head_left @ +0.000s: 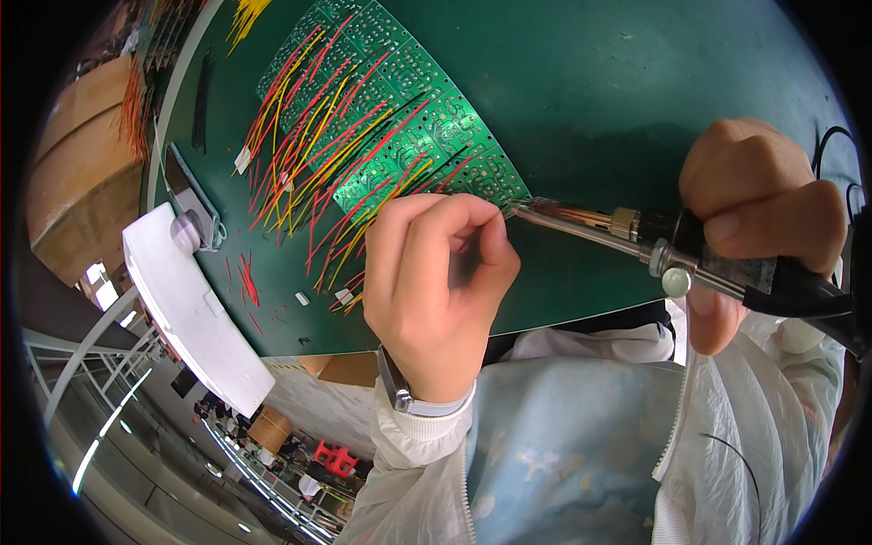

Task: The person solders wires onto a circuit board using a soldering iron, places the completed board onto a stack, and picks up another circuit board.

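My right grip (761,202), at three o'clock, clasps a soldering iron (626,223); whether my left grip (427,283) holds anything, I can't tell.

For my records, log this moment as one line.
circuit board: on green table, red and yellow wires across it | left hand: pinched near board corner | right hand: grips soldering iron, tip at that corner

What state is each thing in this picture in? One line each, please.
Board: lying on table
Wires: fanned out over board's left edge
Soldering iron: gripped, tip at board's corner
Left hand: thumb and finger pinched together
Right hand: closed around soldering iron
Red scraps: loose on table
Watch: strapped on left wrist
Jacket: unzipped
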A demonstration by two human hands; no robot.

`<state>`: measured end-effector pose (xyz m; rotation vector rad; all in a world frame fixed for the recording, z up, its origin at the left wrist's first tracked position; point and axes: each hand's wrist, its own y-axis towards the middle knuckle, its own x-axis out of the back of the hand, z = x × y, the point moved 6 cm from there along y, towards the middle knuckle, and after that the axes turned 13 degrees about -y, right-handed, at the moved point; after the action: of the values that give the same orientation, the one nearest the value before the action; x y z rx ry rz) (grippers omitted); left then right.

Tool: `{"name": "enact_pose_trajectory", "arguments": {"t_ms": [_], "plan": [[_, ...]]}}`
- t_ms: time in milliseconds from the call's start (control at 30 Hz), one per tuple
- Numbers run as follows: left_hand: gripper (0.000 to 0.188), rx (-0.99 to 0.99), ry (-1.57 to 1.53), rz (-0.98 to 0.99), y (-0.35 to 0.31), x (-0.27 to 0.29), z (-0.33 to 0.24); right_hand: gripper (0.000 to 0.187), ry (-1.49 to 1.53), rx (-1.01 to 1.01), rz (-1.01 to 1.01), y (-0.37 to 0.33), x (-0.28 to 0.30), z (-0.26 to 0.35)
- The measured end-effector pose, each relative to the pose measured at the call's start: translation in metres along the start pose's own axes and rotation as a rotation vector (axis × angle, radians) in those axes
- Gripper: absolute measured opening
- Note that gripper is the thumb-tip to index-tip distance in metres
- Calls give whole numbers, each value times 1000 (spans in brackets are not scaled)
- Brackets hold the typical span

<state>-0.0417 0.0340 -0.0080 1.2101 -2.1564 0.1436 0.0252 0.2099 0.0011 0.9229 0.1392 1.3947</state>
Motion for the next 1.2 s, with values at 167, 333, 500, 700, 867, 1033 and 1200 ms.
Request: {"name": "enact_pose_trajectory", "arguments": {"t_ms": [167,333,500,700,867,1033,1200], "plan": [[23,-1,-21,-10,-1,0,1,38,27,75,55,4,-2,3],[23,-4,-18,-8,-1,0,1,38,-2,10,44,5,-1,1],[23,0,-12,-14,-1,1,2,39,6,6,32,6,-2,0],[22,-13,-17,-3,-1,-1,-1,39,-30,-93,27,2,1,2],[22,-10,-14,-5,-2,0,0,39,-10,-68,32,2,0,1],[22,-9,-16,-12,-1,0,1,44,42,-46,37,3,12,-3],[21,-15,14,-10,1,0,-3,44,-176,-108,-36,3,18,-14]]}}
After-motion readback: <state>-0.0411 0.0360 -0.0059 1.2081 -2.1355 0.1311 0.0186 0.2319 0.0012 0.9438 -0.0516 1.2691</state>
